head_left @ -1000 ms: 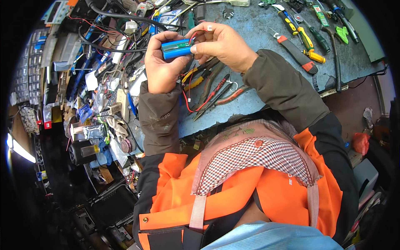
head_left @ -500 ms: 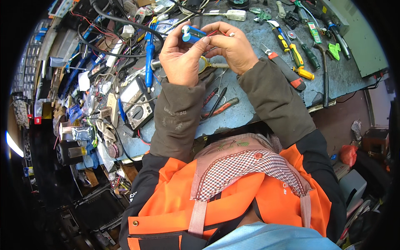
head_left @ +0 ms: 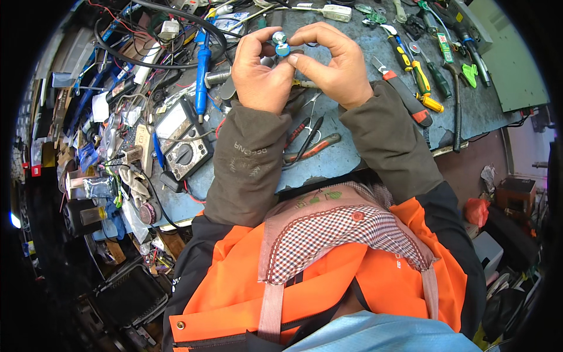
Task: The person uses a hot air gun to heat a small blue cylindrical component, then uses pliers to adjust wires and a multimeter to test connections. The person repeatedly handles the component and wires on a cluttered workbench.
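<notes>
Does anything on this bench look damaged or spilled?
Yes: the blue bench looks chipped along its front edge, with ragged dark patches where the surface seems worn away. I can't make out any spill.

On the blue workbench lie a multimeter, a green-handled screwdriver and a red-and-grey tool.

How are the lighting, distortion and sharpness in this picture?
Head view: the grey-blue bench top is well lit, while a black crate-like object at lower left sinks into shadow; head view: a white light glares near the left rim, and black borders curve along both sides; head view: the small blue cylindrical pack in the bare left hand shows little fine detail.
</notes>
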The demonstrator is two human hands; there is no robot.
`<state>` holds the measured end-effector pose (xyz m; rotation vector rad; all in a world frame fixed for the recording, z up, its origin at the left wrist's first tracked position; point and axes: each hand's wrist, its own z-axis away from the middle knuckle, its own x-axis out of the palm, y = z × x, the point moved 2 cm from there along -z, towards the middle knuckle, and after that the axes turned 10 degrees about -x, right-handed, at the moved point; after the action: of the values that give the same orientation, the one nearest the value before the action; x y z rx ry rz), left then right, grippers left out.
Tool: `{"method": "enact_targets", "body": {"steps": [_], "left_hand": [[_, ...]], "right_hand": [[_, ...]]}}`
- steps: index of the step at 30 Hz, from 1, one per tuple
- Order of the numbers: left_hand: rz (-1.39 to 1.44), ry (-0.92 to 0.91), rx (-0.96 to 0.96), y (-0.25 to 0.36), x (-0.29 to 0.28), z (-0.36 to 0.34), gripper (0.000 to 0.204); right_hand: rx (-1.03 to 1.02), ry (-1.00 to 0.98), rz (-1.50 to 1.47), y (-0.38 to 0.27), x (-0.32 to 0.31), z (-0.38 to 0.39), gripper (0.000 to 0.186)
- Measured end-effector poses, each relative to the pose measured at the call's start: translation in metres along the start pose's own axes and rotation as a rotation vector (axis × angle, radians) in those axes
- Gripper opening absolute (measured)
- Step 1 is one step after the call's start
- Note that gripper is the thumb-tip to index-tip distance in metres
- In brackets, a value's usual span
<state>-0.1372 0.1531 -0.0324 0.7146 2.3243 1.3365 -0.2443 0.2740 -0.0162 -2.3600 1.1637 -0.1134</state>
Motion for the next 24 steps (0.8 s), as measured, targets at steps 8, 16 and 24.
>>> {"method": "enact_targets", "body": {"steps": [8,16,24], "left_hand": [[-0.132,0.055,-0.006,0.007,0.002,-0.001,0.043],[0.302,0.122,-0.3,0.009,-0.002,-0.003,0.024],[0.367,0.242,-0.222,0.017,-0.033,-0.026,0.038]], "right_hand": [[0.054,0.047,0.035,0.008,-0.01,0.001,0.02],[0.469,0.178,-0.202,0.046,0.001,0.018,0.012],[0.243,0.396,-0.157,0.056,-0.017,0.005,0.009]]}}
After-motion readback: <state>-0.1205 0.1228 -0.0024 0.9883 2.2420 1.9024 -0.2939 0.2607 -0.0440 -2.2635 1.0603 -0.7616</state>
